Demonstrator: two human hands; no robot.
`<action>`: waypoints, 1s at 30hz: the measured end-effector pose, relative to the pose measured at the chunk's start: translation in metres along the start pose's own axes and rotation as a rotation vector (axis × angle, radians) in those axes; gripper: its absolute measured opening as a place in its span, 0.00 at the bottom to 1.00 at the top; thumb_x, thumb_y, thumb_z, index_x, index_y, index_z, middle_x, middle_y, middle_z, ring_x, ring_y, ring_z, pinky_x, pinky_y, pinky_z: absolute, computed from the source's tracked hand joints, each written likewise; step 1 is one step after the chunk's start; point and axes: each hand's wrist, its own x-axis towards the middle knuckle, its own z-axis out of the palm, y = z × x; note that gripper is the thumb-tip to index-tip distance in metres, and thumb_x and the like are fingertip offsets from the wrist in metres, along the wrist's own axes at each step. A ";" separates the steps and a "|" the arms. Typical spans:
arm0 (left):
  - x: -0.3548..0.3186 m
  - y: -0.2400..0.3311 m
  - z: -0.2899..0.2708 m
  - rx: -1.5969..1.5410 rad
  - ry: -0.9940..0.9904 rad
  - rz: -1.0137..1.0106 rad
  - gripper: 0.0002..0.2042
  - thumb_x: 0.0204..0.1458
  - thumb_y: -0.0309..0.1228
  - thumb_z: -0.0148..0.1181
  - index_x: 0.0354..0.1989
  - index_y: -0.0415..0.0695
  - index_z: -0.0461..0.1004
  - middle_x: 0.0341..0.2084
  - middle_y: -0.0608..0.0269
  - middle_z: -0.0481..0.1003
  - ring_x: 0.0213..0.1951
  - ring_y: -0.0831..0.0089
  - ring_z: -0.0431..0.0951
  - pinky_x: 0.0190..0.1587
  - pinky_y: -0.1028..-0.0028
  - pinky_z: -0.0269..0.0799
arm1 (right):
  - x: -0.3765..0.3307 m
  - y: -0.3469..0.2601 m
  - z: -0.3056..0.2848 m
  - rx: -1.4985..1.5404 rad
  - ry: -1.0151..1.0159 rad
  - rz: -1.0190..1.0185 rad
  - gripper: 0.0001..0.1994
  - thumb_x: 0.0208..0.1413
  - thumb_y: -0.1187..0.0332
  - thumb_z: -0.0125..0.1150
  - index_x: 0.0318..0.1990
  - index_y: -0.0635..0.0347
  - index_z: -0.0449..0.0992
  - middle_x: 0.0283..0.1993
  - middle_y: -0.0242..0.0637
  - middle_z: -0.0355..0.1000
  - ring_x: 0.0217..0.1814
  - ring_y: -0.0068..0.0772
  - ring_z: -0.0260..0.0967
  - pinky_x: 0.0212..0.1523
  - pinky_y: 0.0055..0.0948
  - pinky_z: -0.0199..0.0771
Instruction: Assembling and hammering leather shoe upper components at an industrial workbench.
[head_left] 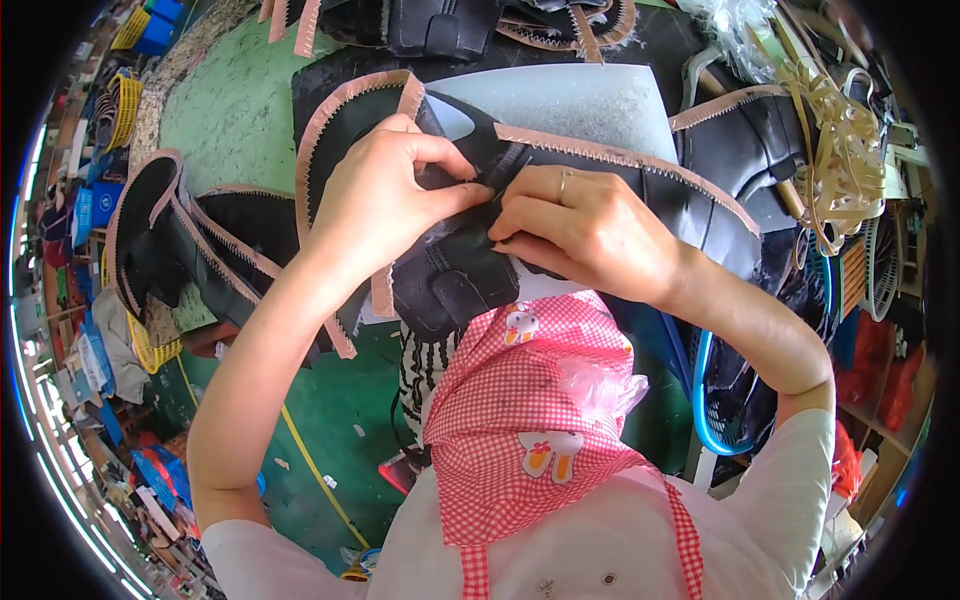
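A black leather boot upper with tan, saw-toothed edging lies across the work surface in front of me. My left hand is closed, thumb and forefinger pinching the black material near its middle. Close beside it, my right hand, with a ring on one finger, has its fingers bent in a pinch on the same upper. The fingertips of both hands almost meet at a dark fold or strap. Whether a smaller piece sits between them is hidden. Under the upper, a translucent white sheet shows at the far side.
More black uppers lie to the left, at the far edge and to the right. A bundle of tan strips hangs at the right, with clear plastic behind. A blue-rimmed basket stands below right.
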 end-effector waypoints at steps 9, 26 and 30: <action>-0.007 -0.004 0.013 0.037 0.065 0.052 0.08 0.41 0.39 0.74 0.26 0.50 0.83 0.27 0.66 0.69 0.31 0.68 0.76 0.35 0.69 0.71 | -0.049 -0.037 -0.023 -0.048 -0.065 0.020 0.15 0.42 0.72 0.67 0.41 0.61 0.80 0.28 0.34 0.70 0.29 0.38 0.71 0.32 0.34 0.75; -0.023 -0.027 -0.022 -0.556 0.368 -0.033 0.22 0.61 0.42 0.58 0.58 0.42 0.72 0.48 0.59 0.73 0.44 0.75 0.74 0.45 0.75 0.70 | -0.061 -0.036 -0.052 -0.293 0.008 0.494 0.27 0.41 0.62 0.76 0.48 0.62 0.71 0.51 0.43 0.66 0.52 0.48 0.67 0.54 0.40 0.70; -0.053 -0.118 -0.035 0.347 0.048 0.050 0.26 0.53 0.45 0.65 0.50 0.35 0.73 0.41 0.45 0.73 0.42 0.55 0.74 0.45 0.65 0.70 | -0.048 -0.055 -0.064 -0.116 -0.279 0.687 0.22 0.45 0.65 0.75 0.44 0.62 0.70 0.31 0.49 0.71 0.37 0.56 0.72 0.37 0.43 0.71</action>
